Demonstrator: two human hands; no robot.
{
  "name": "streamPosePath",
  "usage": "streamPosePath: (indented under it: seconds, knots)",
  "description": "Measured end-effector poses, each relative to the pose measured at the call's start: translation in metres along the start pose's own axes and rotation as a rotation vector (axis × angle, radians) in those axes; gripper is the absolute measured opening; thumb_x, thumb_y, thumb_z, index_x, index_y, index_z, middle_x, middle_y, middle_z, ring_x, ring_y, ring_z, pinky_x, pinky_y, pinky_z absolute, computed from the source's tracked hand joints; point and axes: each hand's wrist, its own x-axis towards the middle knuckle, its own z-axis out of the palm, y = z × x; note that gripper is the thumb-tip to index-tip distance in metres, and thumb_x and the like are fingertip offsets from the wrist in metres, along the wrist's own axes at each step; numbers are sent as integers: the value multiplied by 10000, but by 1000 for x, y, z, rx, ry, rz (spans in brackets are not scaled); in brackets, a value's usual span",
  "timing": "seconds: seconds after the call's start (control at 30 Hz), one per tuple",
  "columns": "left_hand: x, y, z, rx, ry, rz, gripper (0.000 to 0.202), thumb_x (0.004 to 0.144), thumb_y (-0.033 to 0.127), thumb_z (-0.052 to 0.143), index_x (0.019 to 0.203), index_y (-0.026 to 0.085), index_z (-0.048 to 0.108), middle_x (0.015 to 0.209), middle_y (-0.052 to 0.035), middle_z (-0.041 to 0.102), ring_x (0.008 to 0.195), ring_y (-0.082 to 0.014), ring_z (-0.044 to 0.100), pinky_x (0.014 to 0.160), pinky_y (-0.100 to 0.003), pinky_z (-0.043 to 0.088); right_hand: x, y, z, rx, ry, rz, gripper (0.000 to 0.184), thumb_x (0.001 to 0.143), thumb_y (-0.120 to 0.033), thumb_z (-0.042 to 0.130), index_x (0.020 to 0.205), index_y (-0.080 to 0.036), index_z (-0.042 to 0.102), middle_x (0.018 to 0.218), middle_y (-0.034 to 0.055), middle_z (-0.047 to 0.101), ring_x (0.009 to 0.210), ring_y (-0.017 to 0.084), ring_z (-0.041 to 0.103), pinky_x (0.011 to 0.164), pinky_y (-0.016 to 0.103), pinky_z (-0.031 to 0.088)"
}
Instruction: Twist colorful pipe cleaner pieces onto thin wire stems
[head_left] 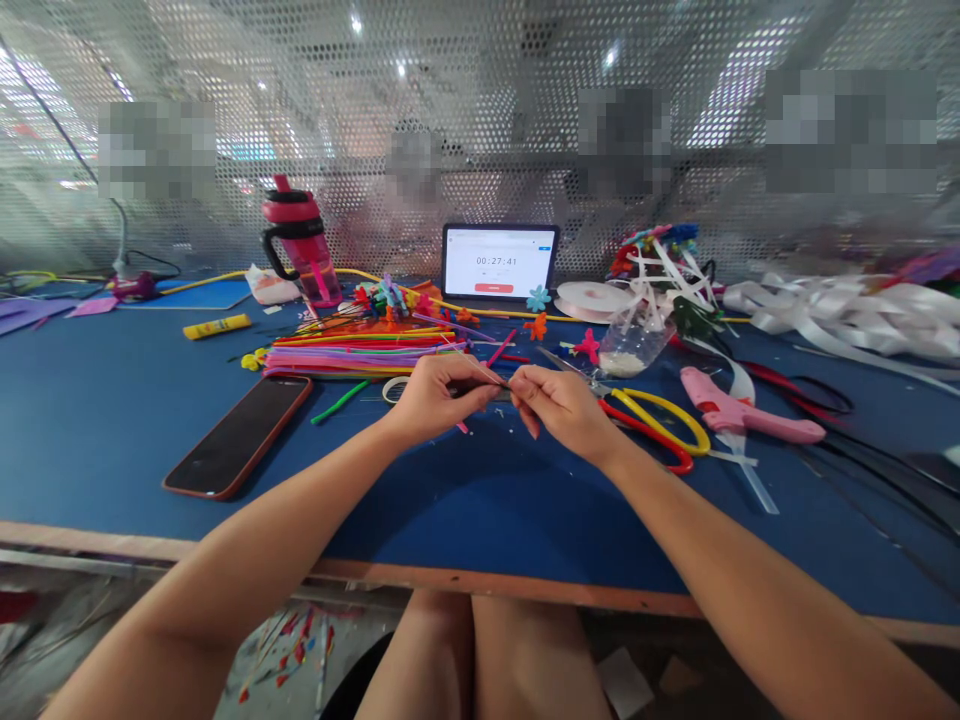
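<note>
Thin strand [478, 365] pinched in both hands

On the tablet's [500, 262] near side, the left hand [435, 402] and right hand [566, 408] clamp the thin strand, fingertips close together. Scissors [672, 420] lie right of the tablet, nearer; a phone [238, 437] lies left.

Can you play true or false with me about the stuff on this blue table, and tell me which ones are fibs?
1. The phone lies to the left of the left hand. True.
2. The glue gun is green. False: the glue gun is pink.
3. The scissors have one red handle and one yellow handle. True.
4. The left hand and the right hand are far apart. False: they are close together, pinching a small thin thing, mostly hidden.
5. The screen shows 00:27:41. True.
</note>
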Motion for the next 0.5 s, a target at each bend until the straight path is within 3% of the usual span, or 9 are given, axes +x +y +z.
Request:
streamPosePath:
  seconds: [0.2,0.3,0.5]
  knots:
    - [0,1,-1,20,5,9,128,744,235,622,779,134,692,651,-44,646,565,-90,537,470,-191,380,0,1,3,134,58,-47,247,825,-450,522,836,-212,457,560,-59,519,510,90,497,527,226,364]
    - [0,0,-1,28,1,5,143,756,257,618,794,137,687,642,-34,630,557,-85,539,489,-192,401,0,-2,3,101,87,-71,230,862,-430,470,799,-208,474,613,-31,568,569,100,524,587,243,380]
    - [1,-1,-1,-26,-2,-5,148,766,248,613,827,130,679,684,-37,625,574,-86,564,515,-192,432,-1,-5,0,-34,79,-80,286,905,-400,386,738,-201,508,601,-26,612,509,87,473,555,236,338]
